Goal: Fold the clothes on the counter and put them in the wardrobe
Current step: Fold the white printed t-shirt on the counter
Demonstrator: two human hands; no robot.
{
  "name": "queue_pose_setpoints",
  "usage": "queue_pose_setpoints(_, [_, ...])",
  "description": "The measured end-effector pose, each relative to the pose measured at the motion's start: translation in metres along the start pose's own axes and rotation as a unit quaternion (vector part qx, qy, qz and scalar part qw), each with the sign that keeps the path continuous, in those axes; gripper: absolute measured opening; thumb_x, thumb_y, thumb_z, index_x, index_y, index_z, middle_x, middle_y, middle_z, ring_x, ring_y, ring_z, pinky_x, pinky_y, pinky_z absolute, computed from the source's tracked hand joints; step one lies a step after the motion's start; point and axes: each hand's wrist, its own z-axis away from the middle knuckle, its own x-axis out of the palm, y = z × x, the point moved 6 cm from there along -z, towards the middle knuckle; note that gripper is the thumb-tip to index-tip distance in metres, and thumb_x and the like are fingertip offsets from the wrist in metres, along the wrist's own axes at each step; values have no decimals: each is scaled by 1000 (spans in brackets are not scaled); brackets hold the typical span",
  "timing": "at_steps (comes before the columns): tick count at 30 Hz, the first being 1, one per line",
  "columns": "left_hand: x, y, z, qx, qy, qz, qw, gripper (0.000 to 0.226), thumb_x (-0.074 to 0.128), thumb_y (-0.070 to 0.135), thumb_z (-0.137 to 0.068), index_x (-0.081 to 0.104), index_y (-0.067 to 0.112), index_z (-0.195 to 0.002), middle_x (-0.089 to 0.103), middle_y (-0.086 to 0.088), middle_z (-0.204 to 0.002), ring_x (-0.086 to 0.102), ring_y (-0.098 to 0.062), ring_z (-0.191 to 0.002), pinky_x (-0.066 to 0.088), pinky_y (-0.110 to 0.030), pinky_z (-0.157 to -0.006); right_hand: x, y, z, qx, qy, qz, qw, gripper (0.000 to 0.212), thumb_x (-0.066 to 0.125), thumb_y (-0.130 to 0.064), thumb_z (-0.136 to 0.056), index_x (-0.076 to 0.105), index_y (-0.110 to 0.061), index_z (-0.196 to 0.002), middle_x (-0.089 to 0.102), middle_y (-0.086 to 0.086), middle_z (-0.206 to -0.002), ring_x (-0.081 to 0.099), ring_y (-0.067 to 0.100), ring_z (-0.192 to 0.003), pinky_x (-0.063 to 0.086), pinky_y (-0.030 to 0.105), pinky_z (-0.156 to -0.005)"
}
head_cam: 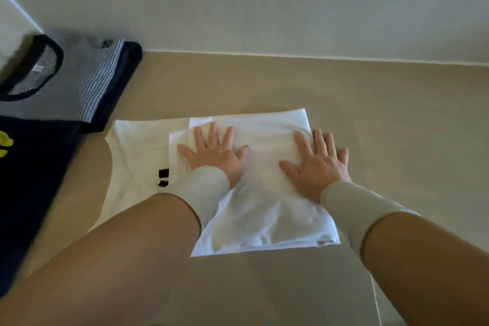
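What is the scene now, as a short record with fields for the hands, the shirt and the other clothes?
left hand: flat, fingers spread, pressing on the white shirt
right hand: flat, pressing on the same shirt
white shirt: partly folded, lying on the counter
other clothes: folded grey shirt on a dark pile, dark blue shirt at left

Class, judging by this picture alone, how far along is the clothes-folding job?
Done: a grey striped top lies folded on a dark garment at the left. In hand: the left hand and right hand press the white shirt flat, partly folded. Left: finishing it; no wardrobe is in view.
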Motion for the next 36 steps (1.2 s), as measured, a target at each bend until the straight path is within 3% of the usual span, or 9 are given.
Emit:
queue_pose_setpoints(6, [-17, 37, -29, 118, 54, -28, 991, 68, 19, 58, -96, 4, 27, -154, -5, 5, -163, -12, -21, -148, 0, -64, -114, -23, -3, -21, 16, 70, -140, 988, 48, 36, -45, -99, 40, -26, -142, 31, 0, -155, 20, 25, -143, 21, 43, -115])
queue_pose_setpoints(8, [-5, 34, -29, 116, 74, -13, 990, 73, 19, 63, -93, 1, 27, -154, -6, 5, -162, -10, -21, -149, 1, -61, -115, -32, -1, -36, 22, 98, -181, 978, 44, 40, -31, -99, 43, -21, -141, 39, 3, -149, 34, 29, -133, 30, 40, -109])
queue_pose_setpoints(11, [-2, 32, -29, 114, 96, -10, 989, 74, 19, 63, -92, 1, 26, -154, -5, 4, -162, -9, -21, -149, 2, -58, -117, -45, 2, -58, 24, 103, -202, 974, 43, 41, -20, -98, 44, -18, -140, 46, 8, -141, 40, 32, -124, 33, 36, -102])
queue_pose_setpoints(18, [-2, 35, -32, 94, 84, -24, 992, 77, 17, 66, -92, -4, 25, -153, -11, 6, -162, -11, -20, -148, 0, -56, -117, -53, -9, -94, -33, 38, -142, 989, 41, 45, -21, -93, 53, -20, -133, 45, 6, -134, 36, 28, -125, 36, 34, -103])
queue_pose_setpoints(22, [-2, 38, -36, 87, 80, -26, 993, 78, 15, 66, -91, -5, 24, -153, -11, 5, -162, -13, -21, -148, -1, -57, -117, -58, -26, -107, -83, 20, -78, 993, 30, 49, -25, -92, 61, -17, -118, 54, 9, -121, 40, 30, -119, 38, 35, -98])
queue_pose_setpoints(28, [-10, 42, -35, 94, 125, -8, 988, 79, 19, 62, -93, -7, 19, -154, -14, 2, -161, -15, -22, -148, -1, -56, -117, -74, -40, -116, -103, 14, -157, 982, 5, 52, -28, -87, 52, -23, -89, 53, 6, -98, 48, 26, -85, 34, 28, -73])
queue_pose_setpoints(31, [-15, 45, -29, 112, 151, -5, 982, 72, 23, 55, -95, 2, 19, -154, -10, 2, -162, -15, -22, -148, -4, -56, -116, -73, -35, -124, -118, -9, -84, 989, 6, 50, -29, -89, 49, -23, -87, 55, 8, -97, 49, 29, -89, 34, 30, -73])
queue_pose_setpoints(36, [-12, 49, -31, 156, 127, -42, 979, 57, 18, 52, -96, 16, 33, -150, 2, 7, -162, -14, -23, -148, -4, -60, -114, -68, -9, -139, -109, 19, 82, 991, 19, 41, -26, -97, 55, -17, -105, 59, 14, -103, 48, 33, -110, 39, 41, -92])
